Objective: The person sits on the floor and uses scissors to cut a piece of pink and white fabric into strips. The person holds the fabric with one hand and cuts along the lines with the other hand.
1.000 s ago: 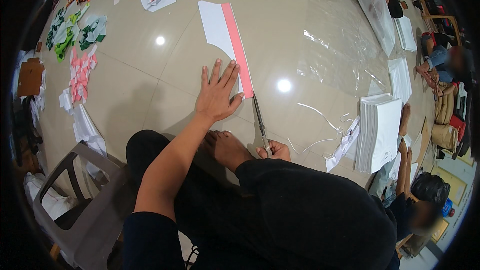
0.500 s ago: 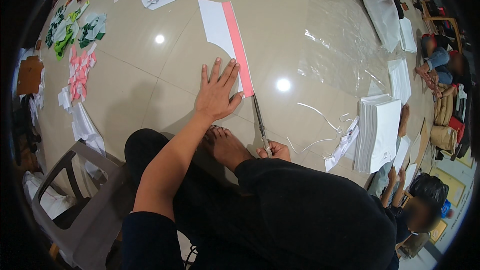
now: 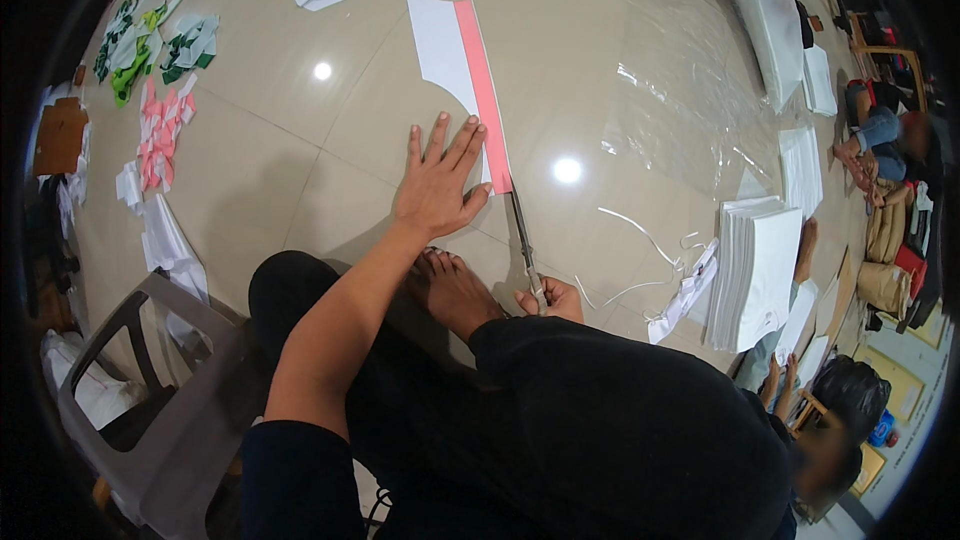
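Note:
On the tiled floor lies a white fabric piece (image 3: pixel 436 43) with a curved notch on its left side and a pink band (image 3: pixel 486 105) along its right side. My left hand (image 3: pixel 437 183) rests on the near end of this piece, fingers spread and pointing away from me. My right hand (image 3: pixel 556 300) is closed round the handles of a pair of scissors (image 3: pixel 521 225). The long blades point away from me, and their tips meet the near right corner of the piece at the pink band's edge. My right knee and sleeve hide part of the right wrist.
Right of me stands a stack of white sheets (image 3: pixel 750 270), with white trimmings (image 3: pixel 640 225) beside it. Clear plastic film (image 3: pixel 670 110) lies farther off. Coloured scraps (image 3: pixel 160 130) are at the left, near a grey plastic chair (image 3: pixel 170 390). Other people sit along the right.
The view has shifted slightly. Both hands keep nearly the same places, the left flat on the fabric and the right on the scissors, whose blades stay at the near corner.

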Demonstrator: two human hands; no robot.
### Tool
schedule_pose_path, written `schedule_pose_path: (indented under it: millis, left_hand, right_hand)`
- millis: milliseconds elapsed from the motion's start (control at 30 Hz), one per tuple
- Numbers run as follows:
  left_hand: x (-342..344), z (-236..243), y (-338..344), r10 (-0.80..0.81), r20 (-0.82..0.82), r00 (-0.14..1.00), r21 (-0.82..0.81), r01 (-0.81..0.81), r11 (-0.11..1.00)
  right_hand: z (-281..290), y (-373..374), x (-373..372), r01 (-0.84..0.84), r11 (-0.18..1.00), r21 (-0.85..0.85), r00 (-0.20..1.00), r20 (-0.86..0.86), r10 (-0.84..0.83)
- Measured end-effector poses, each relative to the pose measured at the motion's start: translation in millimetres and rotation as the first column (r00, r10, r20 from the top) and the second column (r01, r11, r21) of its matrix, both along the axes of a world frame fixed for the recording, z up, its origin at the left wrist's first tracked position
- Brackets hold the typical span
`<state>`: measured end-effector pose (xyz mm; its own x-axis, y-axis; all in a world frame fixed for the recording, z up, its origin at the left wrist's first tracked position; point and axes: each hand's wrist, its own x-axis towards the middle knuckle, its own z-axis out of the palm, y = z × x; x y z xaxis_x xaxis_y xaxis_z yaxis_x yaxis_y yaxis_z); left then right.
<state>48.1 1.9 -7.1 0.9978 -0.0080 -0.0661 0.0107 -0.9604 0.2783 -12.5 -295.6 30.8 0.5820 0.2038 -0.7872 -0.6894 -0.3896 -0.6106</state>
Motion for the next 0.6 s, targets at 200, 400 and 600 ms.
schedule_pose_path:
  millis: [200, 400, 600]
  left_hand:
    - [0, 1, 0, 0.003, -0.007, 1.0, 0.012, -0.003, 1.0]
    - [1, 2, 0, 0.002, -0.026, 1.0, 0.023, -0.002, 1.0]
    - [1, 2, 0, -0.001, -0.044, 0.999, 0.039, 0.003, 0.999]
  right_hand:
    - [-12, 1, 5, 0.012, 0.999, 0.035, 0.999, -0.042, -0.01]
    - [-20, 1, 0, 0.06, 0.994, 0.087, 0.998, -0.023, -0.058]
    - [-38, -6, -7, 0.047, 0.993, 0.113, 0.999, 0.02, -0.05]
